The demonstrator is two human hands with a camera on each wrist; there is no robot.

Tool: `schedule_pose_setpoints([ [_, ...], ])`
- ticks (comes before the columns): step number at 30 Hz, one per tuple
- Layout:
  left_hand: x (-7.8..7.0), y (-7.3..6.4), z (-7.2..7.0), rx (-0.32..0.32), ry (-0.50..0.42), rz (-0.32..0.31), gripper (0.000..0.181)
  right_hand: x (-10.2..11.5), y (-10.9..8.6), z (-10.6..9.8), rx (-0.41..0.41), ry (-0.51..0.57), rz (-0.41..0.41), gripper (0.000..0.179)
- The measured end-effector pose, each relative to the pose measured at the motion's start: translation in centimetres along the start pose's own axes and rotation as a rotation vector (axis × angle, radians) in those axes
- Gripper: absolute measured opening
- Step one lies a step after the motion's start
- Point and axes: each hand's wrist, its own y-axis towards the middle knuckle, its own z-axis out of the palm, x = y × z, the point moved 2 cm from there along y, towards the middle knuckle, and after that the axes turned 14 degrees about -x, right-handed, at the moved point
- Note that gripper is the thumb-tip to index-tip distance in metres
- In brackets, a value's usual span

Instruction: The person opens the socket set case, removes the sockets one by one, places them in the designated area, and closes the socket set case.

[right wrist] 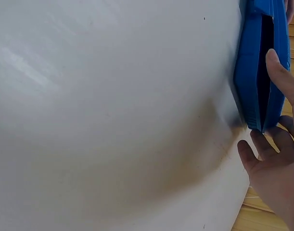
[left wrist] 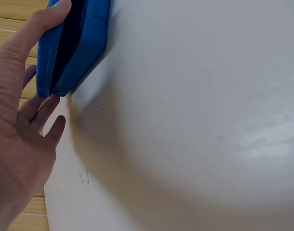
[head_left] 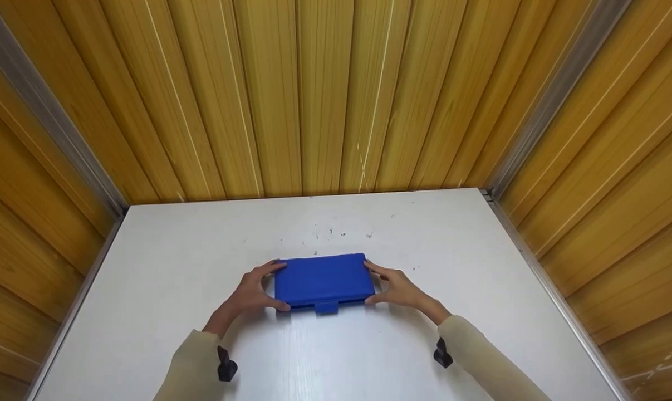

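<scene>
A blue flip-lid case with a tab at its near side sits between both hands over the white tabletop. My left hand grips its left end, thumb at the near edge and fingers at the far edge. At the opposite end my right hand holds it the same way. Both wrist views show a dark gap between lid and base, with a thumb lying along it. What is inside the case is hidden.
The white table carries small dark marks beyond the case. Wood-patterned panels stand behind it and at both sides, with metal rails along the table's side edges. Black clips are at the sleeves.
</scene>
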Motion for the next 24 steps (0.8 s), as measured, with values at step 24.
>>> schedule_pose_setpoints([
  [24, -1.1, 0.6, -1.7, -0.037, -0.288, -0.136, 0.062, 0.8, 1.7, 0.0, -0.189, 0.083, -0.079, 0.054],
])
